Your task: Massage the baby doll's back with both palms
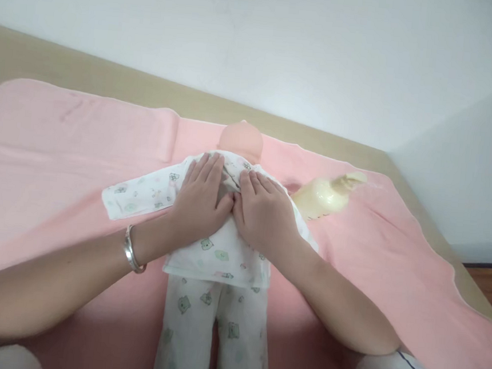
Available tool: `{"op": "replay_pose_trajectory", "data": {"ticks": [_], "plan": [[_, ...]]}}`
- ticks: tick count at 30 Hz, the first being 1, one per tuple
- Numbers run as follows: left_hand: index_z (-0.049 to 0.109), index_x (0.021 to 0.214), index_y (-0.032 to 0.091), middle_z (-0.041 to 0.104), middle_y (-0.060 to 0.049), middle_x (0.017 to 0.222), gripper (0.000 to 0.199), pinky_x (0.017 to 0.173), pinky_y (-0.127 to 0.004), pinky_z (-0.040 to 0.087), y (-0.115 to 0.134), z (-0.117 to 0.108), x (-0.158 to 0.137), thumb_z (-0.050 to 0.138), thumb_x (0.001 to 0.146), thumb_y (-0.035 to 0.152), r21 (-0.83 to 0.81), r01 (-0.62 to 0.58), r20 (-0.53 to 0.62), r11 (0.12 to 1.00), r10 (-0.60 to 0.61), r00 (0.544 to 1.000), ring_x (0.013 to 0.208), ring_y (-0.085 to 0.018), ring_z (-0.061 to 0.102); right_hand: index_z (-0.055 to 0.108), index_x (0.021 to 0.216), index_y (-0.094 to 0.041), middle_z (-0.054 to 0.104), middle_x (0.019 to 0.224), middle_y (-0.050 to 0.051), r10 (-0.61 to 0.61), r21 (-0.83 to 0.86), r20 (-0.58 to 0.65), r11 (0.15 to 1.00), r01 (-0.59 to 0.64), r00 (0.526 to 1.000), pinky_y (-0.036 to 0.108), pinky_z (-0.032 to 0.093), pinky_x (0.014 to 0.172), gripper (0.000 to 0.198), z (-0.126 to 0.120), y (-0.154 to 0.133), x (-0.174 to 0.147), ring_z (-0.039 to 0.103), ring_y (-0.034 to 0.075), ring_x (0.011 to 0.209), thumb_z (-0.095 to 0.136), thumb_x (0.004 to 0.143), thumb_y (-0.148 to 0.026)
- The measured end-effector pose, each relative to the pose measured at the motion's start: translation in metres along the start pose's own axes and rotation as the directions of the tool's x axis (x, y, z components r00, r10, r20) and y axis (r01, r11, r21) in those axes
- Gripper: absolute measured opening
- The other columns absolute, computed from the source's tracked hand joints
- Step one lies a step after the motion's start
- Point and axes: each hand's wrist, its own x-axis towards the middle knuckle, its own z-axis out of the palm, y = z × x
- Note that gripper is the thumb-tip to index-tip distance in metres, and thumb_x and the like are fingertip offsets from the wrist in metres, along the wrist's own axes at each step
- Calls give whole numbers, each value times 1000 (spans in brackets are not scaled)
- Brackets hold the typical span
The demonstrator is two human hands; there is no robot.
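A baby doll (242, 141) lies stretched out on a pink cloth, its smooth head away from me. It wears a white printed long-sleeved top (217, 265) and matching trousers (188, 323). My left hand (202, 195) rests flat on the top's upper left, fingers stretched out, a silver bangle on that wrist. On the upper right lies my right hand (265, 212), also flat with fingers extended. Both thumbs point inward, their tips meeting or nearly so. The cloth between the hands is slightly wrinkled. Which way the doll faces cannot be made out.
The pink cloth (81, 147) covers most of a light wooden surface (88, 59) set against a white wall (199, 31). Right of the doll, a pale yellow pump bottle (324, 197) lies on its side. One printed sleeve (139, 192) spreads out to the left.
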Motion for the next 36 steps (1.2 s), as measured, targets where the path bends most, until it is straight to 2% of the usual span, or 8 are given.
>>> {"op": "replay_pose_trajectory", "data": {"ticks": [3,8,11,14,19,24,30,36], "plan": [[32,152,-3,35,-26,160,69,127,-61,21,-2,1,0,40,91,29,15,-15,6,1000,14,1000,155,-38,23,59,136,4,66,134,26,16,-31,11,999,-16,1000,50,49,110,48,-4,-7,-5,62,36,129,37,103,-22],[43,147,4,42,-22,158,61,125,-62,26,-5,2,0,42,92,29,23,-70,-45,997,71,996,151,-38,31,58,139,4,63,139,25,32,-2,53,999,-32,998,50,47,114,50,-6,-7,-6,59,36,133,36,102,-23],[53,138,5,52,-22,149,52,122,-61,34,-6,4,-1,42,92,26,24,-139,-120,990,141,983,144,-37,43,50,146,4,52,151,25,15,87,81,996,-22,997,50,39,121,55,0,2,0,47,35,145,35,102,-25],[61,125,8,62,-20,136,40,116,-55,44,-7,5,-2,42,94,23,40,-243,-214,969,246,945,134,-33,54,40,152,4,39,161,24,18,198,130,979,-43,991,51,32,126,60,8,14,9,33,34,153,34,100,-27],[65,113,10,66,-19,128,29,107,-53,52,-8,7,-4,45,94,20,71,-300,-298,951,308,904,124,-32,60,29,157,1,29,166,22,40,291,163,953,-87,986,54,27,127,67,14,25,17,24,32,157,34,100,-32],[62,123,9,63,-19,133,38,112,-54,47,-6,5,-3,42,93,22,23,-240,-245,971,238,940,129,-32,56,35,156,-2,39,161,22,-12,216,141,976,-19,990,54,33,123,61,8,19,12,32,35,153,33,102,-30],[44,144,1,53,-23,145,60,119,-60,37,-4,3,0,42,88,23,-9,-114,-120,993,112,986,140,-37,45,53,143,6,56,146,28,-9,48,61,999,7,998,53,41,118,54,-3,0,-2,51,38,140,33,103,-26],[56,136,3,56,-21,143,53,119,-58,38,-6,4,0,41,89,23,-11,-160,-163,987,156,974,138,-36,48,61,136,3,66,136,23,-27,98,26,995,24,999,49,47,114,51,-5,3,-1,58,35,134,34,100,-22]]}}
